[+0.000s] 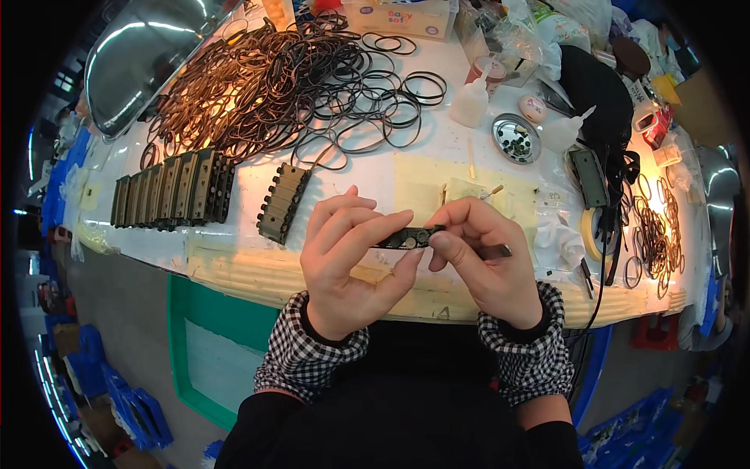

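Note:
Close to the table's front edge, my left hand (348, 262) grips a narrow dark piece (404, 238) with small round wheel-like parts along its side. My right hand (488, 258) pinches the piece's right end between thumb and forefinger; a small black bit shows at those fingertips. Something greyish (497, 251) peeks out below the right-hand fingers, too hidden to name. Left of my hands lies a single olive-green block (283, 203) with dark knobs along its long sides. Farther left, several similar olive blocks (172, 187) stand side by side in a row.
A big tangle of thin black loops (273, 86) covers the back left, beside a shiny curved cover (144, 59). At the right are a metal dish (516, 139) of small dark parts, white squeeze bottles (470, 102), a tape roll (598, 234) and more loops (660, 230).

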A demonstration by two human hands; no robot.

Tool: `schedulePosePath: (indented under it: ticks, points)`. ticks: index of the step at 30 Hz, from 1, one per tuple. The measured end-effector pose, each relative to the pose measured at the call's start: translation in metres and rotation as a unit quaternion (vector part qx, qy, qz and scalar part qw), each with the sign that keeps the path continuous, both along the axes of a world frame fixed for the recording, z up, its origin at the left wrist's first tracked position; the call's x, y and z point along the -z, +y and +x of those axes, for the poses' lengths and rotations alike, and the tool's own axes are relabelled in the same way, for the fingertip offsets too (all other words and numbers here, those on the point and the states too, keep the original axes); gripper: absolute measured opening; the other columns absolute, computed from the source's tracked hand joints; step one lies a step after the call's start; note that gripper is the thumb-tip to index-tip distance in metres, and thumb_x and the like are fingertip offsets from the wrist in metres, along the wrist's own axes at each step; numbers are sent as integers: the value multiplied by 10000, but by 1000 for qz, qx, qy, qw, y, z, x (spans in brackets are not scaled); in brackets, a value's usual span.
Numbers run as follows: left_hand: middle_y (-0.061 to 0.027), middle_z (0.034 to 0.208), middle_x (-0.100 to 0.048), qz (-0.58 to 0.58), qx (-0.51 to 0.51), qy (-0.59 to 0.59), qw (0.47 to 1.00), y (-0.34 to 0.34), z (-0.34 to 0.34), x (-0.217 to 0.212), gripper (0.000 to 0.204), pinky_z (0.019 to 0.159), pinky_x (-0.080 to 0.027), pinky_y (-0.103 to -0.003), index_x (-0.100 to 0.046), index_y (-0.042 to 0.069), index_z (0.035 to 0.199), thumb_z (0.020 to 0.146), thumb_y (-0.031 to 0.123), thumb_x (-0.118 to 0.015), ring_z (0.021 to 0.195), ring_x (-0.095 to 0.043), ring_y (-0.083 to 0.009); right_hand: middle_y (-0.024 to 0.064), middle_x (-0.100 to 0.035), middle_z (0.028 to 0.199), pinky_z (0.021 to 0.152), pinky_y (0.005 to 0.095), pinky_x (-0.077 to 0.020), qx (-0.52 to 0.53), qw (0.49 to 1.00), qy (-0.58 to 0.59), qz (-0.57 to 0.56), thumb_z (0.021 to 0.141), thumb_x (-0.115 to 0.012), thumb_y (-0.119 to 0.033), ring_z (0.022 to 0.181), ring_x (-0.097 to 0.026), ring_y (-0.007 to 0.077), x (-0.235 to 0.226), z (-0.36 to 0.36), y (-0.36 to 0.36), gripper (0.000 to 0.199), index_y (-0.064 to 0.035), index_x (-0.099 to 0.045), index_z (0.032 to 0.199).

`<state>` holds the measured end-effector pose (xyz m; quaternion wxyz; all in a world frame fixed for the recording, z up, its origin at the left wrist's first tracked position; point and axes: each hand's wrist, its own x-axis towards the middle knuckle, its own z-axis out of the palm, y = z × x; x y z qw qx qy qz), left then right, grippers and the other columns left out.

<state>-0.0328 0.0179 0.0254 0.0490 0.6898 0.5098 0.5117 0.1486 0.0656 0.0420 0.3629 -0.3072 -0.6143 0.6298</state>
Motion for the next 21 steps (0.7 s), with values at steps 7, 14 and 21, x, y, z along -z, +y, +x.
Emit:
schedulePosePath:
  ticks: [7, 14, 21]
  points:
    - [-24, 739, -564, 32, -35, -7, 999, 1, 5, 2, 341, 661, -432, -322, -710, 82, 902, 566, 107, -762, 756, -503, -223, 73, -665, 813, 588, 197, -492, 0, 997, -29, 66, 916, -600, -28, 747, -662, 87, 2, -2, -1, 157, 22, -570, 1061]
    - [-27, 725, -555, 50, -36, 23, 998, 0, 4, 3, 322, 648, -421, -322, -700, 76, 871, 563, 138, -771, 734, -493, -218, 73, -666, 846, 583, 195, -496, -15, 998, -33, 54, 904, -612, -13, 775, -668, 93, 4, 0, -2, 147, 22, -568, 1040]
    - [-24, 729, -557, 62, -38, 29, 997, -1, 4, 3, 319, 647, -420, -323, -693, 81, 860, 560, 156, -774, 731, -495, -214, 52, -654, 822, 537, 169, -445, -20, 997, -52, 59, 897, -621, -7, 677, -610, 40, 2, 2, -4, 153, 10, -574, 1041]
